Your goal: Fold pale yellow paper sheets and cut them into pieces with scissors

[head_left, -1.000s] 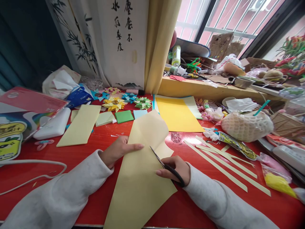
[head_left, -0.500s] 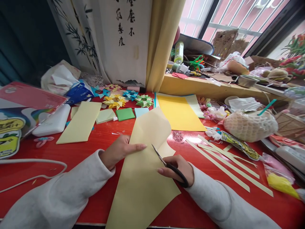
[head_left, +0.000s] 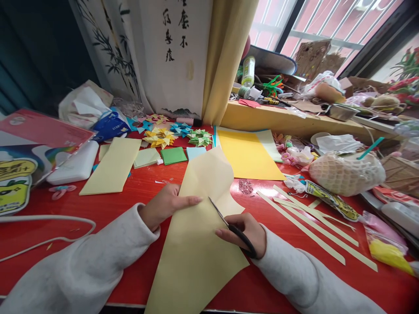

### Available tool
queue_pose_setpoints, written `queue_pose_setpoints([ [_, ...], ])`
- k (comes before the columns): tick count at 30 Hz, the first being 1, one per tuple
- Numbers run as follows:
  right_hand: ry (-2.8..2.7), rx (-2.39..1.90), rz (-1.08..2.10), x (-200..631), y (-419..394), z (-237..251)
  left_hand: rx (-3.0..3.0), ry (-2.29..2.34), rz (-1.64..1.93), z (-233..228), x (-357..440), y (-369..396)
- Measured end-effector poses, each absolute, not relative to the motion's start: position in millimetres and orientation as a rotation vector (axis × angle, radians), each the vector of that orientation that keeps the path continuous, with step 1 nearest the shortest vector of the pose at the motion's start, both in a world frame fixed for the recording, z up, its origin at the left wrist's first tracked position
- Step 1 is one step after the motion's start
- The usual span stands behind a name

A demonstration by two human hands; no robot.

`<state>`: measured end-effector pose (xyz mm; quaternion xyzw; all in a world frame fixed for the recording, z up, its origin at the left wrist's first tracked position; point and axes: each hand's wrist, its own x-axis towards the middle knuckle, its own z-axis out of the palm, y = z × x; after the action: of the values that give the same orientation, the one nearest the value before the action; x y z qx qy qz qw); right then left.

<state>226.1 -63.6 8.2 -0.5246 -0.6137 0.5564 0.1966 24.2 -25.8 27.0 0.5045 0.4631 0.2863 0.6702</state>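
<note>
- At the near edge of the red table (head_left: 114, 205), a large pale yellow sheet (head_left: 196, 244) is held flat under the left hand (head_left: 163, 206), whose index finger is stretched along the paper with the other fingers curled at its edge.
- Just to the right, black-handled scissors (head_left: 234, 229) are gripped by the right hand (head_left: 244, 233), the fingers closed through the loops; the blades are seen partly parted, pointing up and left into the sheet.
- The cut appears to have reached about the middle of the sheet, so the strip is judged only half freed; the far half remains uncut.
- Beside the right sleeve, several long pale yellow strips (head_left: 314, 226) are laid on the table, suggesting earlier strips are already finished.
- Further back, a narrower pale yellow piece (head_left: 113, 165), a bright yellow sheet (head_left: 247, 155) and small green squares (head_left: 173, 155) are spread out.
- Farthest, folded paper stars (head_left: 160, 137) are gathered below a hanging scroll (head_left: 163, 56).
</note>
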Motion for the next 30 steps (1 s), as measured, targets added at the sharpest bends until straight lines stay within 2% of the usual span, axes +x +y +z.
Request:
queue_pose_setpoints([
  [30, -1.540, -1.393, 1.716, 218.8, -65.1, 18.3, 1.054, 0.936, 0.535, 20.9, 28.5, -30.5],
])
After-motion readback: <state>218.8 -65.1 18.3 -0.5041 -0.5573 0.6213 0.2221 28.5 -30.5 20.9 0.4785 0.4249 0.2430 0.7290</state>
